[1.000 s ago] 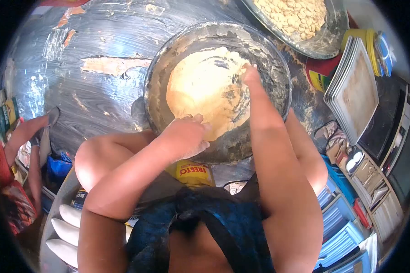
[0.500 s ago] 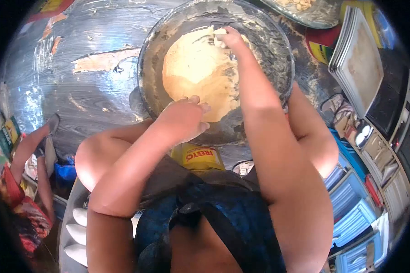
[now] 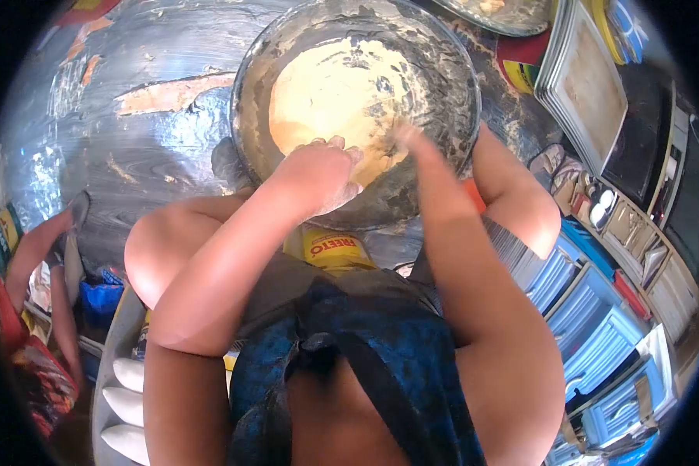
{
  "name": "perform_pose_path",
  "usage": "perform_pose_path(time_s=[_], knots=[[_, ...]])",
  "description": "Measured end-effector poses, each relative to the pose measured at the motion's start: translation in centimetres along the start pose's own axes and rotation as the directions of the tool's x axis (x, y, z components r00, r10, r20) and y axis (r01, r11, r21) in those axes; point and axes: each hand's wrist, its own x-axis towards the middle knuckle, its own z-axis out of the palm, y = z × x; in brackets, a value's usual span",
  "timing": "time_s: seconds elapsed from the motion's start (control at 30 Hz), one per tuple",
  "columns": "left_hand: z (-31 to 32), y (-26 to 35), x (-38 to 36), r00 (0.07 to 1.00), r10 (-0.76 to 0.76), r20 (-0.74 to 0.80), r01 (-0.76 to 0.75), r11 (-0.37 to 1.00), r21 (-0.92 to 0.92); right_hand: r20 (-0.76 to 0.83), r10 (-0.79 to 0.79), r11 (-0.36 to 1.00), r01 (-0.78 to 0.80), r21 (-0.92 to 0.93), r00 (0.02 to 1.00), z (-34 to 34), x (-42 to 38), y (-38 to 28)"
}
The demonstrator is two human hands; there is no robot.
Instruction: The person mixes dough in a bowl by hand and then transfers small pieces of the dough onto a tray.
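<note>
Between my knees stands a wide, dark round basin (image 3: 237, 101) with smeared inner walls. In it lies a pale, flour-like mass (image 3: 318, 97), smooth on the left and rougher and lumpier on the right. My left hand (image 3: 322, 175) hangs over the near side of the basin, thumb apart from loosely bent fingers, holding nothing that I can see. My right hand (image 3: 408, 138) is at the right part of the pale mass, smeared by motion, so its fingers and anything in them do not show clearly.
A yellow "FREETO" package (image 3: 334, 248) is below the basin. Stacked trays (image 3: 582, 85) lean at the right, above blue plastic crates (image 3: 590, 326). Another basin (image 3: 512, 23) is at the top right. Another person's legs (image 3: 43, 233) show at the left.
My right hand has come down from the far side of the basin, where it held pale lumps, to the mass's right side. My left hand stays over the near side. The view has shifted slightly.
</note>
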Motion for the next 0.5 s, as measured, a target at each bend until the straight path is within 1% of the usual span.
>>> perform_pose_path(time_s=[0.03, 0.07, 0.1, 0.13, 0.17, 0.2, 0.23, 0.27, 0.3, 0.33, 0.37, 0.4, 0.43, 0.47, 0.5], knots=[[0.2, -0.1, -0.1, 1.000, -0.016, -0.008, 0.016, 1.000, -0.001, 0.004, 0.087, 0.982, -0.085, -0.170, 0.996, 4.3, -3.2, -2.1], [0.3, -0.3, -0.1, 1.000, -0.015, -0.025, 0.015, 1.000, -0.010, 0.008, 0.174, 0.928, -0.161, -0.336, 0.985, 8.4, -6.9, -4.8], [0.4, -0.5, 0.0, 0.999, -0.012, -0.038, 0.012, 1.000, -0.015, -0.169, 0.202, 0.888, -0.253, -0.383, 0.965, 11.7, -8.3, -5.5], [0.5, -0.6, 0.1, 0.999, -0.022, -0.035, 0.022, 1.000, -0.005, -0.126, 0.039, 0.913, -0.087, -0.399, 0.991, 15.2, -6.5, -4.3], [0.6, -0.7, 0.2, 1.000, -0.026, -0.012, 0.026, 1.000, -0.003, -0.084, -0.119, 0.913, 0.076, -0.401, 0.989, 18.4, -4.9, -3.3], [0.9, -0.7, 0.1, 1.000, -0.024, 0.015, 0.024, 1.000, -0.001, -0.085, -0.116, 0.920, 0.075, -0.385, 0.990, 18.7, -5.1, -4.2], [1.0, -0.6, 0.1, 1.000, -0.016, 0.018, 0.016, 1.000, 0.012, 0.038, -0.309, 0.944, 0.312, -0.108, 0.950, 18.2, -5.0, -4.9], [0.9, -0.4, 0.3, 0.998, -0.022, 0.066, 0.021, 1.000, 0.017, 0.084, -0.519, 0.847, 0.499, 0.183, 0.851, 16.1, -4.9, -6.1], [0.7, -0.2, 0.6, 0.994, -0.027, 0.103, 0.024, 0.999, 0.026, 0.052, -0.523, 0.845, 0.509, 0.166, 0.851, 13.0, -4.6, -6.9], [1.0, -0.3, 0.9, 0.993, -0.019, 0.113, 0.013, 0.999, 0.052, 0.032, -0.421, 0.896, 0.409, 0.174, 0.907, 9.0, -5.4, -8.2], [0.9, -0.1, 1.1, 0.996, -0.004, 0.090, -0.003, 0.997, 0.075, 0.012, -0.313, 0.934, 0.305, 0.187, 0.950, 5.1, -6.3, -9.5], [0.7, 0.2, 1.3, 0.994, -0.016, 0.109, 0.008, 0.997, 0.073, -0.028, -0.195, 0.970, 0.197, 0.142, 0.980, 1.3, -7.1, -11.0], [0.3, 0.5, 1.4, 0.992, -0.032, 0.126, 0.024, 0.997, 0.067, -0.058, -0.203, 0.969, 0.209, 0.128, 0.977, -1.4, -6.8, -11.1], [-0.1, 0.8, 1.3, 0.997, -0.003, 0.082, 0.002, 1.000, 0.020, -0.082, -0.394, 0.918, 0.397, 0.013, 0.915, -4.0, -6.5, -10.8], [-0.3, 0.8, 1.4, 0.998, 0.001, 0.064, -0.003, 1.000, 0.025, -0.073, -0.568, 0.822, 0.560, -0.105, 0.820, -6.2, -6.3, -10.5]])
